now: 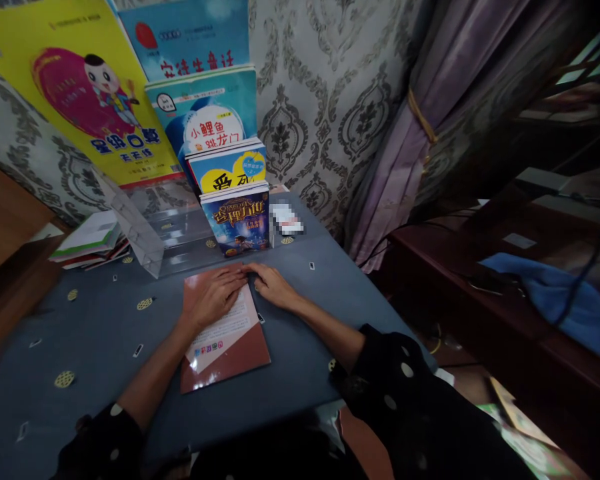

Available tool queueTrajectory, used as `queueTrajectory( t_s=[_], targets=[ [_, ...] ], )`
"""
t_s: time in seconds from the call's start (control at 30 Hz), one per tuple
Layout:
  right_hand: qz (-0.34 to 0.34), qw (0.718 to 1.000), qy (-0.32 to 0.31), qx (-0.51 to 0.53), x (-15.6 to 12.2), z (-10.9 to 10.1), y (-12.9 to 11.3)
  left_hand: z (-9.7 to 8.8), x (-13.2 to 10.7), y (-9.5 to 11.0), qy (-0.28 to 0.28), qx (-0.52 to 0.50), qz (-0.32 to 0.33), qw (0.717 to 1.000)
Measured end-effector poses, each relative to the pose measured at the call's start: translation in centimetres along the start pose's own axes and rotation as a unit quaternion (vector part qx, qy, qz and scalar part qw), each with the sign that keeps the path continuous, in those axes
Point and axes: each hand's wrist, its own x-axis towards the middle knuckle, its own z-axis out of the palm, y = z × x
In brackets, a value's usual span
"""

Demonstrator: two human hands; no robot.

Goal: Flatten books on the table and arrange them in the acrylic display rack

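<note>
A thin reddish-brown book (250,350) lies on the table with a pale printed panel and small colourful characters facing up. My left hand (219,295) rests flat across its upper part, fingers stretched toward the top right corner. At that corner my right hand (274,285) touches the edge with its index finger extended; the other fingers are bent, and its thumb is not clearly visible. The two hands' fingertips nearly meet. Just beyond them, a small dark-blue book (240,223) stands at the front of a clear acrylic stand (147,253).
The stand also carries a yellow workbook (70,87), a turquoise book (207,107) and other books. Several books (93,240) are stacked at left. A blurred-out white item (286,218) lies behind the stand. A purple curtain (405,153) hangs right of the patterned tablecloth (100,333).
</note>
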Motion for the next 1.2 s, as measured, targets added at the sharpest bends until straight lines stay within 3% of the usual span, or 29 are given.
queueTrajectory(
  t_s=[0.23,0.83,1.2],
  targets=[
    [-0.009,0.999,-0.009,-0.039,-0.1,0.2,0.1,-0.6,-1.2,1.5,-0.052,-0.006,-0.001,0.999],
    [-0.009,0.996,-0.023,-0.085,-0.2,0.0,-0.8,-4.2,-5.2,9.9,-0.179,-0.089,0.044,0.979],
    [-0.031,0.984,-0.052,-0.166,-1.1,0.1,-1.6,-4.6,-5.2,10.6,-0.2,-0.102,0.035,0.974]
  ],
)
